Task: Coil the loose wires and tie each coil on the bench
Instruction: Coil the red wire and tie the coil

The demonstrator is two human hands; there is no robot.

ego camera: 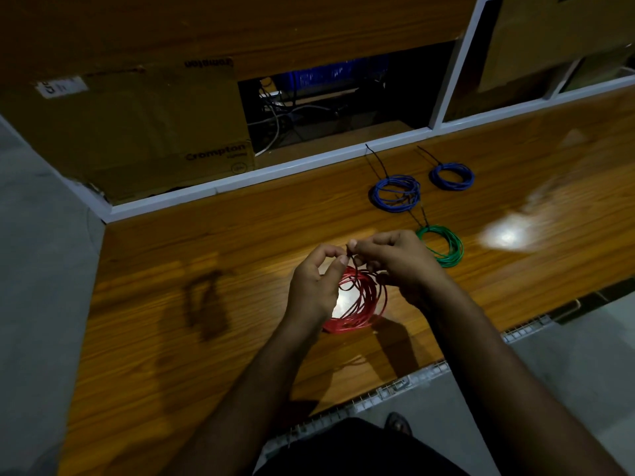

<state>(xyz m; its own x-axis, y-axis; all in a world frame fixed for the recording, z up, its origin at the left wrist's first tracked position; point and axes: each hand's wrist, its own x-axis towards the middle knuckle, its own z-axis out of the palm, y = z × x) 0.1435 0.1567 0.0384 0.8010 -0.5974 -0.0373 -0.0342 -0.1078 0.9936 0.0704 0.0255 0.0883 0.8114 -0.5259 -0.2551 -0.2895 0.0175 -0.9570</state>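
A red wire coil (360, 305) stands tilted on the wooden bench (206, 269), held up at its top between both hands. My left hand (314, 285) pinches a thin black tie (352, 259) at the coil's top. My right hand (395, 259) pinches the same tie from the other side, fingers curled. A green coil (446, 247) lies just right of my right hand, with a black tie sticking out. Two blue coils (395, 194) (452, 176), each with a black tie, lie farther back.
A white frame rail (275, 173) borders the bench's far edge. Behind it stand a cardboard box (137, 139) and an opening with tangled cables (309, 108). The bench's near edge (395, 389) is rough. A bright glare spot (508, 237) sits at right.
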